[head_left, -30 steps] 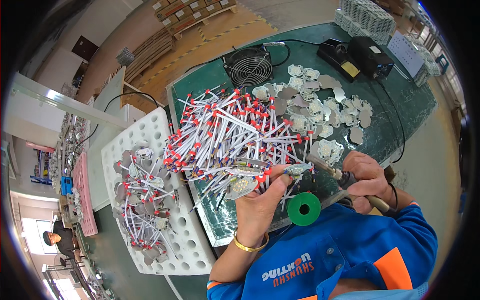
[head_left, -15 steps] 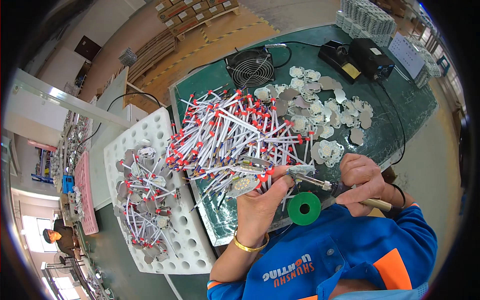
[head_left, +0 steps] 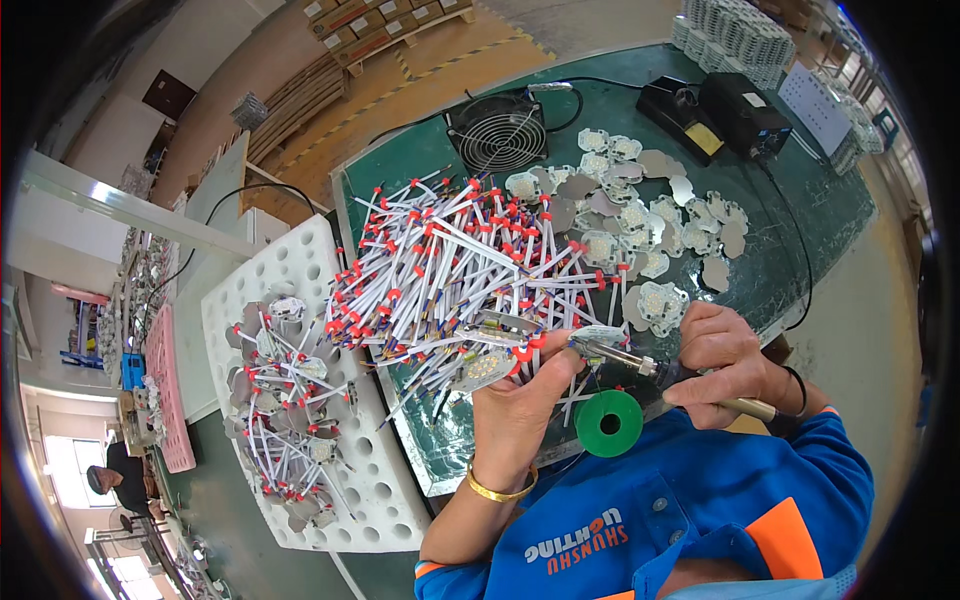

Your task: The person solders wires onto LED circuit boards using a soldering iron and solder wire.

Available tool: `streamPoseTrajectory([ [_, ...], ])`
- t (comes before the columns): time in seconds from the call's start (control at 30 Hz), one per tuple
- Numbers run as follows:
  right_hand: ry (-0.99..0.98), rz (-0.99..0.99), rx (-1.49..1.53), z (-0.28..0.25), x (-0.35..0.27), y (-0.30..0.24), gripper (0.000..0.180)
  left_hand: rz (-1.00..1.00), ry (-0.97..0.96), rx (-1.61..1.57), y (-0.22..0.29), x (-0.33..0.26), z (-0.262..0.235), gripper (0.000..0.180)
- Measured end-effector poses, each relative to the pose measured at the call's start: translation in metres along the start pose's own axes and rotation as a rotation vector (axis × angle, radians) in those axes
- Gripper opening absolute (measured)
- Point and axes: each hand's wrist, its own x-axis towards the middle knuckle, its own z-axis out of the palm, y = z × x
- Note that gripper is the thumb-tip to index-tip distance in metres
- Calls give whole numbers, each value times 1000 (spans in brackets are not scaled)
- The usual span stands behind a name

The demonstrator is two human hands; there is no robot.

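My left hand [head_left: 523, 412] is closed around several small LED boards [head_left: 484, 371] with white wires and red collars, over the front of the wire pile. In my right hand [head_left: 722, 362] is a soldering iron [head_left: 630, 360], its handle gripped near the front. Its metal tip points left and reaches a board at my left thumb; whether it touches is too small to tell. Below the iron, close to my left hand, stands a green spool of solder [head_left: 592, 440]. A large heap of white wires [head_left: 455, 265] with red collars lies just beyond my left hand.
Loose LED boards [head_left: 660, 305] spread right of the heap. Behind are a black fan [head_left: 500, 140], an iron holder [head_left: 680, 120] and a black soldering station [head_left: 742, 112] with a trailing cord. A white foam tray [head_left: 375, 490] holding wired boards sits left. A person [head_left: 125, 475] is far left.
The view has shifted slightly. Both hands keep almost the same place, and the soldering iron's tip has edged slightly toward the board at my left thumb.
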Motion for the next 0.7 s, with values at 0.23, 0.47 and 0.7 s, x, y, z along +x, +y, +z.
streamPoseTrajectory([
  [0.23, -34, 19, -14, -3, -3, 3, 29, -63, -12, -27, -3, 11, 2, 19],
  [0.47, 79, 115, -143, -1, 3, 7, 29, -50, -66, -37, -11, 16, 1, 21],
  [0.7, 250, 291, -141, 32, 3, 6, 29, -116, -159, -80, -10, 12, 6, 22],
])
